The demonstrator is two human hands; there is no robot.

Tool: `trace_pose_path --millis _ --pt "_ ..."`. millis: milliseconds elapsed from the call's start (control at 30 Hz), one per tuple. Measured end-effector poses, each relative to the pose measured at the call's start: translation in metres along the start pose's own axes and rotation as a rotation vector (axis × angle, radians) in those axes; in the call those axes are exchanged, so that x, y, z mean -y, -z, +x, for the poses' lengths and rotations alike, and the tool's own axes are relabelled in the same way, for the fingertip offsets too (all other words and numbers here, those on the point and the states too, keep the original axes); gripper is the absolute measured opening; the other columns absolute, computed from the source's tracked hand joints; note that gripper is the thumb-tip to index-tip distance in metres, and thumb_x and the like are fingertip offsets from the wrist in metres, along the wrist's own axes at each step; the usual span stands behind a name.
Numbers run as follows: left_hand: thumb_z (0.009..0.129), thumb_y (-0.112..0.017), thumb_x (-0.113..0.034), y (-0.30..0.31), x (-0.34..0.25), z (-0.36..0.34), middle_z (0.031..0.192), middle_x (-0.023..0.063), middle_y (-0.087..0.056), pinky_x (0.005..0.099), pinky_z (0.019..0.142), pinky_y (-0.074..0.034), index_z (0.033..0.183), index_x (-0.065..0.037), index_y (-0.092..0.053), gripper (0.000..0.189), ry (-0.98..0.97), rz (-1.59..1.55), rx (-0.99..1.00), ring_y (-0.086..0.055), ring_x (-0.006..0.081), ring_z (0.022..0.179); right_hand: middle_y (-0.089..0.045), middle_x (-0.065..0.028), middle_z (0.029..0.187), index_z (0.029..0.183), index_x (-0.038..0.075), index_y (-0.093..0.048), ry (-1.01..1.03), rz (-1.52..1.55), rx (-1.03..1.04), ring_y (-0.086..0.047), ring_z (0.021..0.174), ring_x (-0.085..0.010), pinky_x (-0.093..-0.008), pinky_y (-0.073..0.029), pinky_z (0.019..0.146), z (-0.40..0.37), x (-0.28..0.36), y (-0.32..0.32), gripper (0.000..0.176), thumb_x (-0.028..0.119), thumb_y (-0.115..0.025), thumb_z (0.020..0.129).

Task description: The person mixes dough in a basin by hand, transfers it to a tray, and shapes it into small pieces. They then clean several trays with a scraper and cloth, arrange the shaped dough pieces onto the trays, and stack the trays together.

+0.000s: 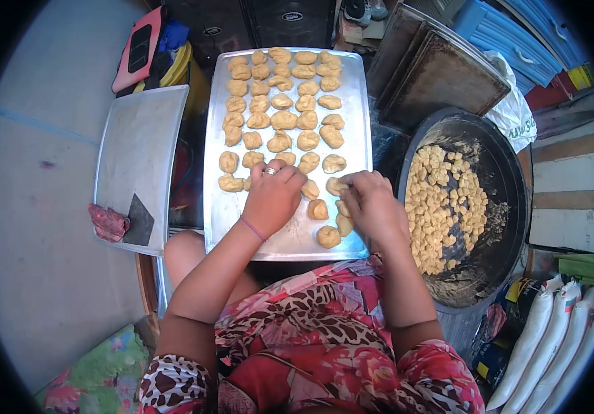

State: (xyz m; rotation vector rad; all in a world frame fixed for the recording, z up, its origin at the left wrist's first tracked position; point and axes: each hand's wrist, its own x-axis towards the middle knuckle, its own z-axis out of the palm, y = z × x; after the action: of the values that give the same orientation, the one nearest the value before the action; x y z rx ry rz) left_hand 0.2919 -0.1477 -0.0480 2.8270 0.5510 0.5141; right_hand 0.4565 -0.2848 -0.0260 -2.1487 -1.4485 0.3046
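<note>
A metal tray (241, 231) carries rows of yellowish dough pieces (284, 120), with a looser cluster near its front right. My left hand (274, 196), wearing a ring and a wrist band, is curled down over the front rows. Its fingertips and whatever lies under them are hidden. At the tray's right side, my right hand (377, 210) pinches a dough piece (336, 185) between thumb and fingers. Several other pieces, among them a rounded dough ball (328, 237), lie just left of and below that hand.
A black basin (511, 228) with many small dough chunks (442, 207) stands at the right. Dark baking trays (442, 76) lean behind it. Another metal tray (134, 148) with a crumpled cloth (109, 223) is at the left. Long white packs (542, 345) lie at lower right.
</note>
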Motion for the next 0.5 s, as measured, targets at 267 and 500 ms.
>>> trace_pose_path --millis 267,500 --pt "0.076 -0.067 -0.017 -0.004 -0.006 -0.011 0.113 0.0018 -0.057 0.0445 0.09 -0.032 0.107 -0.017 -0.064 0.031 -0.082 -0.018 0.049 -0.051 0.0222 0.106 -0.06 -0.0111 0.103 0.107 0.011 -0.063 0.005 0.022 -0.043 -0.055 0.096 -0.0311 -0.0401 -0.044 0.084 -0.017 -0.005 0.003 0.035 0.027 -0.071 0.077" --pt "0.079 -0.062 -0.019 -0.003 -0.033 -0.041 0.109 0.0051 -0.059 0.0385 0.09 -0.036 0.107 -0.01 -0.061 0.03 -0.141 -0.134 0.105 -0.054 0.0213 0.101 -0.056 -0.0153 0.111 0.113 0.011 -0.062 0.045 0.032 0.116 -0.055 0.097 -0.0346 -0.0428 -0.044 0.085 -0.063 0.003 -0.007 0.039 0.02 -0.072 0.076"
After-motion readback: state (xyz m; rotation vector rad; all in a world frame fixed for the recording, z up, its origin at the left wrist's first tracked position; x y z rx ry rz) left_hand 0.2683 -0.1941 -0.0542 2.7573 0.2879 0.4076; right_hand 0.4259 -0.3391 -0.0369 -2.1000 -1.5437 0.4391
